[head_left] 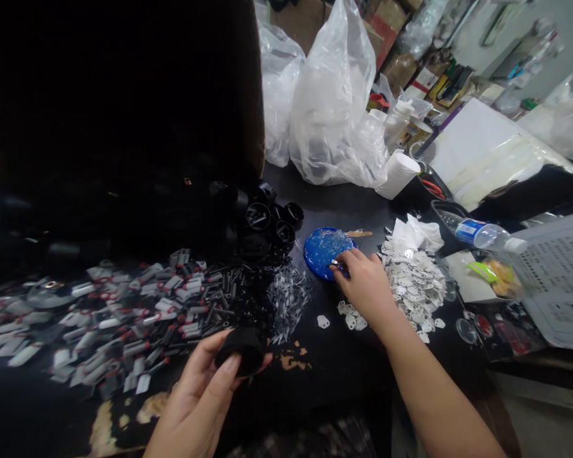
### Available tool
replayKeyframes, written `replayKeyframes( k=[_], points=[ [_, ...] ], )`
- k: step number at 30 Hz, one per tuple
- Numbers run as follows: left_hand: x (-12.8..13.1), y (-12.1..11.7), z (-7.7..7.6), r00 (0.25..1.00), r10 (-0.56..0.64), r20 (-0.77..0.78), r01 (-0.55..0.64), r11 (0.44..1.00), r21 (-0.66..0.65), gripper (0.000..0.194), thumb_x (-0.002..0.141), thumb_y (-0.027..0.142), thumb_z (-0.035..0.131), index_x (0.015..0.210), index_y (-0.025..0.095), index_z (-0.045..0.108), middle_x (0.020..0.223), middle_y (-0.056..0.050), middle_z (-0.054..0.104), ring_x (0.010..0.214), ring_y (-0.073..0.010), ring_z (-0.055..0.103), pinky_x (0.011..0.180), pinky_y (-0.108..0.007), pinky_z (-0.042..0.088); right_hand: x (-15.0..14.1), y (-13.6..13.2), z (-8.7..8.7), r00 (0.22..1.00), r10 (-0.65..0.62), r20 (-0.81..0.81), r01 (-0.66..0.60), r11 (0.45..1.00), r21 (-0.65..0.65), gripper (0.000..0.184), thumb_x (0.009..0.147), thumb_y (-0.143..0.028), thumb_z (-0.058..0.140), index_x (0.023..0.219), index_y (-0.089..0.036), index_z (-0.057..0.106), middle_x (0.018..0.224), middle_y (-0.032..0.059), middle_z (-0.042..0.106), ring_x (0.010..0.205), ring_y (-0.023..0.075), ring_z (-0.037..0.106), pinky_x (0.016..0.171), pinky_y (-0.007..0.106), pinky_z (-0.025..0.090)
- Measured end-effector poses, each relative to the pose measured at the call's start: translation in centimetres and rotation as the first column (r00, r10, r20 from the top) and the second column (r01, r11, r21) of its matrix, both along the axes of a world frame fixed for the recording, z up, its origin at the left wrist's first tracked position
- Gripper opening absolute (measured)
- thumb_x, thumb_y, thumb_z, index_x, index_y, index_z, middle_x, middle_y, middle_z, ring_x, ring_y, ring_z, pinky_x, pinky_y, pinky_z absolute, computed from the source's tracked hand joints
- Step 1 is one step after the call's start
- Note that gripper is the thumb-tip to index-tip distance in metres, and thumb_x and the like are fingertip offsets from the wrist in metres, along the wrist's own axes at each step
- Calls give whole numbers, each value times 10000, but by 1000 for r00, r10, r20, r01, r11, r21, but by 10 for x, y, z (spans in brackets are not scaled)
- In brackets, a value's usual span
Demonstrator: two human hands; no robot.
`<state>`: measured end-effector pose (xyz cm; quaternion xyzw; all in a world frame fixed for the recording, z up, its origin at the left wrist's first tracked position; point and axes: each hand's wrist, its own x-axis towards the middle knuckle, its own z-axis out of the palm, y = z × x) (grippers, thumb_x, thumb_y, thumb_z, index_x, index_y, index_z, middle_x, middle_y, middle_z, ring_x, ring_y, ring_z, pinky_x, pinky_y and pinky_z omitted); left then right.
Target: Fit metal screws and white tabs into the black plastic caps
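My left hand (205, 388) is near the front edge of the black table, fingers wrapped round a black round plastic part (242, 348). My right hand (365, 283) reaches forward to a blue lid (321, 249) that holds clear gel; its fingertips pinch a small silvery piece at the lid's rim. A pile of small flat silver metal pieces (413, 286) lies just right of that hand. Between the hands lies a heap of thin clear pointed bits (286, 299).
Grey tabs with red bands and small springs (124, 318) are spread over the left of the table. Black round caps (267, 219) sit behind them by a dark box. Clear plastic bags (334, 108), a water bottle (480, 234) and printed paper (558, 280) stand behind and right.
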<state>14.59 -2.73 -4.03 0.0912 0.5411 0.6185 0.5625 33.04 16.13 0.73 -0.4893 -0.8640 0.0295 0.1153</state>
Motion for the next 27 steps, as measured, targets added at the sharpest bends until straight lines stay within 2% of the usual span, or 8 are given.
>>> replayKeyframes(
  k=[5, 9, 11, 14, 16, 18, 22, 27],
  points=[
    [3, 1, 7, 999, 8, -35, -8, 1000, 0, 338, 740, 412, 733, 1050, 308, 646, 969, -8, 741, 909, -255, 697, 774, -284, 572, 5, -4, 7, 984, -76, -162, 65, 995, -70, 134, 889, -265, 536, 869, -168, 626, 889, 75, 658, 829, 223, 595, 753, 348, 381],
    [12, 3, 15, 995, 61, 75, -62, 998, 6, 336, 753, 406, 729, 1058, 294, 644, 974, -10, 745, 890, -248, 706, 790, -323, 579, 1, -24, 17, 935, -115, -336, 41, 974, -221, 179, 891, -340, 541, 829, -190, 618, 748, 14, 630, 678, 155, 584, 621, 264, 435],
    [16, 6, 20, 984, 41, 173, -47, 998, 29, 270, 800, 365, 697, 1049, 271, 649, 956, -21, 752, 868, -228, 714, 818, -342, 572, -6, -40, 21, 876, -149, -459, -29, 933, -358, 214, 892, -381, 550, 814, -193, 614, 675, -13, 594, 596, 127, 547, 560, 236, 431],
    [18, 10, 27, 944, -32, 330, 14, 998, 57, 160, 832, 286, 678, 977, 219, 667, 908, -55, 763, 819, -217, 727, 780, -344, 577, -18, -64, 26, 739, -281, -612, -150, 817, -557, 215, 851, -406, 616, 796, -198, 621, 620, -36, 557, 519, 103, 482, 498, 221, 391],
    [16, 12, 29, 908, -59, 414, 33, 997, 71, 129, 832, 243, 681, 953, 199, 677, 900, -64, 766, 790, -210, 733, 750, -335, 582, -26, -75, 30, 711, -319, -627, -188, 773, -606, 193, 829, -393, 643, 790, -205, 631, 638, -33, 573, 530, 104, 491, 497, 223, 391],
    [14, 12, 30, 877, -69, 475, 32, 996, 87, 112, 841, 224, 673, 949, 197, 688, 911, -57, 768, 788, -199, 734, 749, -323, 582, -31, -82, 34, 731, -288, -619, -196, 780, -594, 159, 824, -369, 653, 798, -213, 643, 687, -23, 607, 585, 116, 533, 532, 229, 418],
    [12, 11, 28, 847, -97, 523, 37, 992, 123, 91, 866, 232, 643, 924, 201, 706, 931, -59, 770, 810, -198, 733, 761, -316, 578, -35, -88, 38, 772, -195, -604, -196, 832, -519, 98, 836, -325, 647, 812, -230, 657, 724, -21, 631, 656, 130, 573, 608, 244, 450],
    [13, 8, 28, 891, -126, 435, 72, 988, 139, 139, 883, 251, 616, 988, 220, 700, 985, -53, 755, 816, -189, 720, 770, -315, 570, -37, -89, 38, 812, -99, -576, -198, 881, -430, 48, 841, -287, 642, 824, -243, 655, 763, -20, 649, 711, 150, 598, 676, 279, 455]
  ],
)
